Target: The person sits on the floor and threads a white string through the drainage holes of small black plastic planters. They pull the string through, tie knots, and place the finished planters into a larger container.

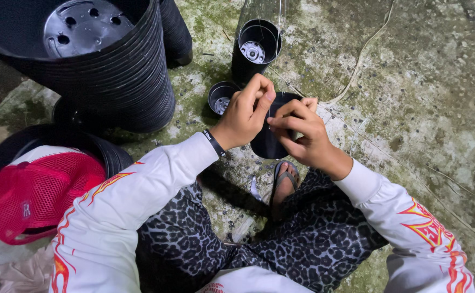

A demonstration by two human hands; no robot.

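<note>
A small black plastic pot (268,142) is held between both of my hands, just above my sandalled foot (284,183). My left hand (246,112) grips its upper rim with fingers curled. My right hand (300,133) pinches at the rim from the right, thumb and fingers closed on it. A thin clear line (275,59) runs from the pot up toward the top of the view. Beyond my hands a stack of small black pots (256,49) stands upright, with a shorter small pot (221,97) beside it.
A tall stack of large black pots (112,70) fills the upper left. A red mesh cap (36,192) rests on another black pot stack at the left. The ground is rough, mossy concrete (411,97) with thin lines across it.
</note>
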